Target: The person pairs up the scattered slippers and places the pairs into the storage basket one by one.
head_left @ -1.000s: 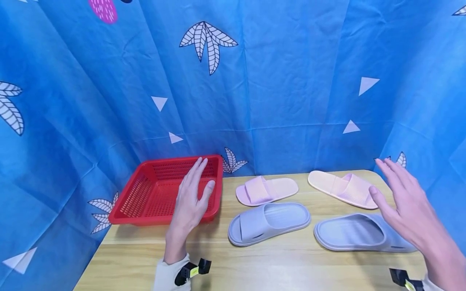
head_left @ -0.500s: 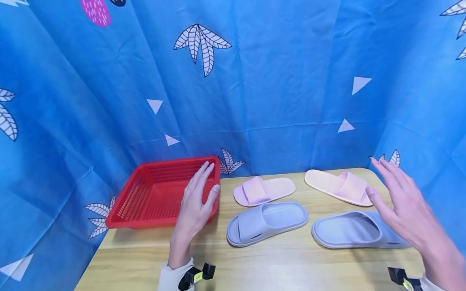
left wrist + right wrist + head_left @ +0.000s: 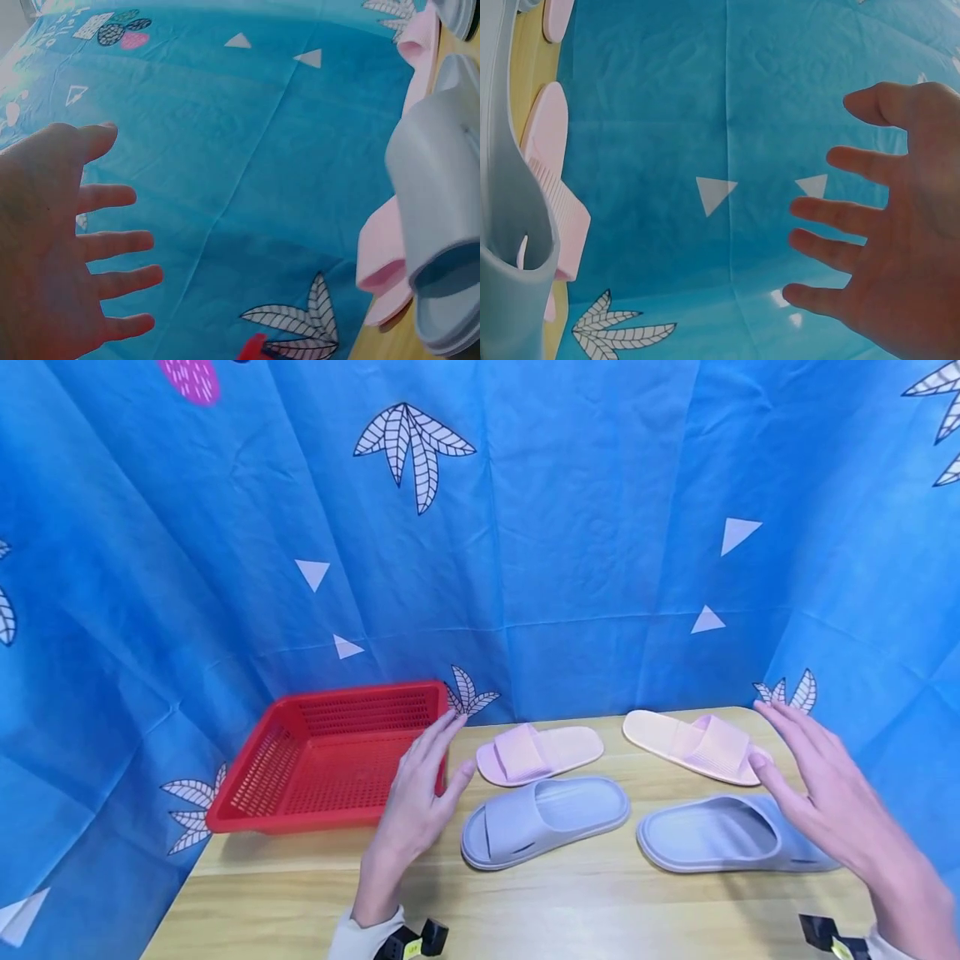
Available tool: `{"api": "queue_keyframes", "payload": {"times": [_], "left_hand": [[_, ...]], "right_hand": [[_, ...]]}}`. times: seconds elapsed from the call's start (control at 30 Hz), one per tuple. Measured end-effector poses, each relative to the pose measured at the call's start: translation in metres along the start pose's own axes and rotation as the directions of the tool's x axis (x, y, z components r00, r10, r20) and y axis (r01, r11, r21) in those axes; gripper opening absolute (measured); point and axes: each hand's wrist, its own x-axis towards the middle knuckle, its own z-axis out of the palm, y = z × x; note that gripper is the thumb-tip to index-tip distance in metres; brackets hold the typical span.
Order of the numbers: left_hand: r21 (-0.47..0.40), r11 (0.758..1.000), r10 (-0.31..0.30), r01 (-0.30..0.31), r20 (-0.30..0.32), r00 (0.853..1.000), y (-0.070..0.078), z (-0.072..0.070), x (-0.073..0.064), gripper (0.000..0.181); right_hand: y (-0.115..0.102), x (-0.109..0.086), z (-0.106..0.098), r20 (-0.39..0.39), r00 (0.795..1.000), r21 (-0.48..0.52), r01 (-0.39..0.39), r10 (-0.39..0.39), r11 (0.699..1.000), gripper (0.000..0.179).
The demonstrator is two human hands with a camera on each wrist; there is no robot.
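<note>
My left hand (image 3: 416,806) hovers between the red basket (image 3: 251,822) and the left grey-blue slipper (image 3: 517,822), fingers straight and holding nothing. Over at the right, my right hand (image 3: 832,797) is held with fingers extended, partly covering the right grey-blue slipper (image 3: 682,839). Behind these lie two smaller pink slippers: the left pink slipper (image 3: 521,753) and the right pink slipper (image 3: 720,747). The left wrist view shows the left hand (image 3: 52,247) with spread fingers, beside nothing gripped. In the right wrist view the right hand (image 3: 900,225) is likewise spread and holds nothing.
The slippers and the basket stand on a light wooden table (image 3: 555,918). A blue curtain (image 3: 577,527) with leaf and triangle prints hangs behind the table and along both sides. The basket takes up the table's back left.
My left hand has moved right, away from over the basket and closer to the left grey-blue slipper. The head view has shifted slightly. The right hand has hardly moved; the slippers stay in place.
</note>
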Motion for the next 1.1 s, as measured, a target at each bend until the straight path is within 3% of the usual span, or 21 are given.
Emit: {"api": "queue_keyframes", "payload": {"times": [0.33, 0.5, 1.1], "left_hand": [[-0.009, 1.0, -0.01, 0.011, 0.081, 0.997, 0.006, 0.015, -0.005, 0.062], [-0.001, 1.0, -0.029, 0.029, 0.126, 0.992, 0.007, 0.022, -0.007, 0.063], [0.023, 1.0, -0.013, 0.009, 0.192, 0.981, 0.001, 0.041, -0.013, 0.067]], "right_hand": [[0.01, -0.005, -0.001, 0.045, 0.999, 0.002, -0.004, 0.004, 1.0, 0.068], [0.017, -0.008, -0.003, 0.132, 0.99, 0.009, -0.048, 0.046, 0.999, 0.072], [0.026, -0.017, 0.005, 0.27, 0.956, -0.051, -0.105, 0.114, 0.993, 0.084]]}}
